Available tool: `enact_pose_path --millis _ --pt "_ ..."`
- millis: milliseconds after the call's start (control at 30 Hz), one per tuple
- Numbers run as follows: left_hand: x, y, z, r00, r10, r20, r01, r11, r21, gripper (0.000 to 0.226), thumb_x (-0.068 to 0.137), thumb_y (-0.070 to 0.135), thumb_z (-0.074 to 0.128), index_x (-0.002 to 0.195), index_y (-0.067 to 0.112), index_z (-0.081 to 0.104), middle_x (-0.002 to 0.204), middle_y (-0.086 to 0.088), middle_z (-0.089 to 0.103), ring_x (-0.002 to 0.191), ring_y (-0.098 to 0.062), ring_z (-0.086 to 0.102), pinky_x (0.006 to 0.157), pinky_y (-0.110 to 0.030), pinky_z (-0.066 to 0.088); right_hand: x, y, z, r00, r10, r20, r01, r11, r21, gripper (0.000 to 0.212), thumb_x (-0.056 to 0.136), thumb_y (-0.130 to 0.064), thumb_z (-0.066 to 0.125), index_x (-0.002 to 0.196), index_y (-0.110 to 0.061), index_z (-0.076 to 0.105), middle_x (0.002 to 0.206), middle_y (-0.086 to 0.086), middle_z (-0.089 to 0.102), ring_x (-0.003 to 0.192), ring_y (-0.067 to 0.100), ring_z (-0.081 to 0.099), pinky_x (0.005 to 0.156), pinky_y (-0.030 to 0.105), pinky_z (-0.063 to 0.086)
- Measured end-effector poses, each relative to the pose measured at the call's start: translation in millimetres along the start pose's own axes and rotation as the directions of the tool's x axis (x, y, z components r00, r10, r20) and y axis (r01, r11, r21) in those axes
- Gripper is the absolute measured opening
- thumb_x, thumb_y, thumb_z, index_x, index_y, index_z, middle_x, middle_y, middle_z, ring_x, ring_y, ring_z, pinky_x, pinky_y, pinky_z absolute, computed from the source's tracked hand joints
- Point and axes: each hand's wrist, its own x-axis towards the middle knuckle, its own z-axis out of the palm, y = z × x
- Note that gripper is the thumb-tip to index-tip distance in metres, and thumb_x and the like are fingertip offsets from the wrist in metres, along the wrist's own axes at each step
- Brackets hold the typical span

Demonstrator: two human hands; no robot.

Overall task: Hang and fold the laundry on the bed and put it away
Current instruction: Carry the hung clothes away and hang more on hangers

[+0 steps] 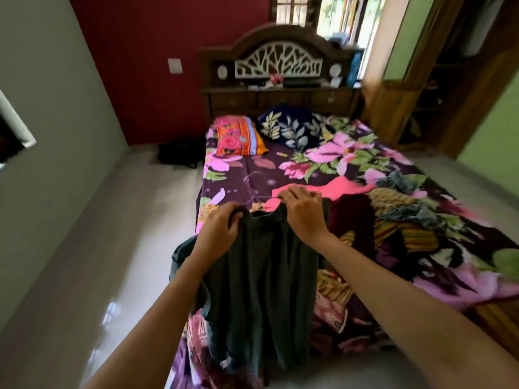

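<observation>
Both hands grip the top edge of a dark green garment [261, 276]. The left hand [222, 228] bunches one side of the neckline and the right hand [303, 211] pinches the other side, fingers curled over the cloth. The garment's long axis runs from the hands straight down toward the person, draping over the foot edge of the bed [238, 169] near its left corner. Its hem, with a small white label, is close to the bottom of the view. Just past the knuckles, between the two hands, a thin curved outline [252, 189] lies on the floral sheet. It may be a hanger, and the right hand looks slightly nearer to it, but it is too faint against the print to be sure. The rest of the laundry pile [393, 220] lies to the right of the hands along the bed's right side. The held garment hides what is under it, and the far end of the room is blurred.
</observation>
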Motion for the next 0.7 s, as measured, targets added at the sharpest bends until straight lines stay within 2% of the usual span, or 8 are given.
enact_pose_path --millis 67,133,267,367,467,567,633,700 --pt "3.2 36.2 -30.2 0.995 0.07 -0.065 -0.067 0.997 0.048 0.018 0.088 0.014 0.056 0.102 0.008 0.065 0.093 -0.01 0.069 0.083 -0.026 0.063 0.073 -0.031 0.049 22.2 -0.3 -46.2 0.989 0.099 -0.106 -0.1 0.995 -0.008 0.033 0.066 0.005 0.07 0.094 -0.012 0.069 0.089 0.006 0.065 0.076 0.028 0.065 0.065 0.036 0.045" --pt "3.8 69.8 -62.0 0.994 0.049 -0.1 -0.041 0.996 0.08 0.021 0.084 0.021 0.056 0.098 0.011 0.068 0.087 -0.009 0.069 0.079 -0.026 0.064 0.07 -0.035 0.051 40.3 -0.4 -88.7 0.962 0.214 -0.168 -0.208 0.977 0.052 0.03 0.071 0.01 0.062 0.096 -0.006 0.068 0.092 0.012 0.065 0.077 0.034 0.064 0.065 0.039 0.048" --pt "5.8 124.2 -111.5 0.989 0.041 0.139 -0.054 0.995 0.087 0.007 0.079 0.014 0.067 0.08 0.009 0.072 0.065 -0.001 0.06 0.06 -0.008 0.056 0.061 -0.023 0.044 51.8 -7.7 -144.8 0.952 0.242 -0.186 -0.22 0.967 0.129 0.023 0.086 0.007 0.054 0.106 0.001 0.065 0.103 0.019 0.062 0.084 0.038 0.064 0.069 0.042 0.054" --pt "9.4 155.6 -127.9 0.969 0.046 0.241 -0.015 0.992 -0.127 0.015 0.081 0.017 0.071 0.079 0.002 0.072 0.067 -0.009 0.064 0.056 -0.001 0.054 0.063 -0.023 0.046 53.4 -14.7 -169.2 0.975 0.159 -0.157 -0.134 0.978 0.159 0.019 0.092 0.002 0.052 0.106 0.001 0.064 0.106 0.017 0.062 0.09 0.032 0.064 0.076 0.038 0.054" --pt "6.6 184.2 -131.5 0.873 -0.006 0.488 0.287 0.815 -0.503 0.016 0.091 0.011 0.058 0.098 -0.002 0.064 0.08 -0.017 0.069 0.065 -0.016 0.066 0.067 -0.029 0.056 52.7 -26.0 -193.6 0.978 0.146 -0.15 -0.105 0.962 0.252 0.017 0.092 0.0 0.052 0.102 0.004 0.065 0.104 0.018 0.063 0.093 0.029 0.063 0.085 0.025 0.05" --pt "-2.0 207.7 -129.0 0.767 0.012 0.642 0.532 0.548 -0.646 0.016 0.097 0.008 0.043 0.095 0.0 0.057 0.068 -0.014 0.07 0.054 -0.017 0.068 0.056 -0.025 0.056 45.9 -34.9 -219.1 0.988 0.126 -0.094 -0.086 0.934 0.347 0.015 0.089 0.002 0.054 0.097 0.005 0.067 0.101 0.019 0.066 0.094 0.028 0.062 0.085 -0.001 0.032" --pt "-2.9 215.5 -120.6 0.737 -0.01 0.675 0.603 0.46 -0.652 0.026 0.1 0.01 0.034 0.089 -0.001 0.055 0.061 -0.011 0.069 0.05 -0.016 0.066 0.052 -0.024 0.054 35.6 -36.5 -231.5 0.991 0.124 -0.046 -0.099 0.928 0.359 0.02 0.088 0.0 0.058 0.106 0.002 0.066 0.109 0.017 0.066 0.102 0.027 0.061 0.088 0.001 0.031" --pt "-4.8 220.5 -103.9 0.744 -0.103 0.66 0.626 0.453 -0.635 0.033 0.102 0.01 0.027 0.082 0.004 0.052 0.053 -0.005 0.066 0.044 -0.011 0.063 0.049 -0.025 0.051 19.4 -36.8 -242.2 0.974 0.226 -0.012 -0.207 0.912 0.354 0.036 0.086 -0.005 0.062 0.122 -0.004 0.059 0.121 0.014 0.062 0.111 0.025 0.058 0.096 0.017 0.039"
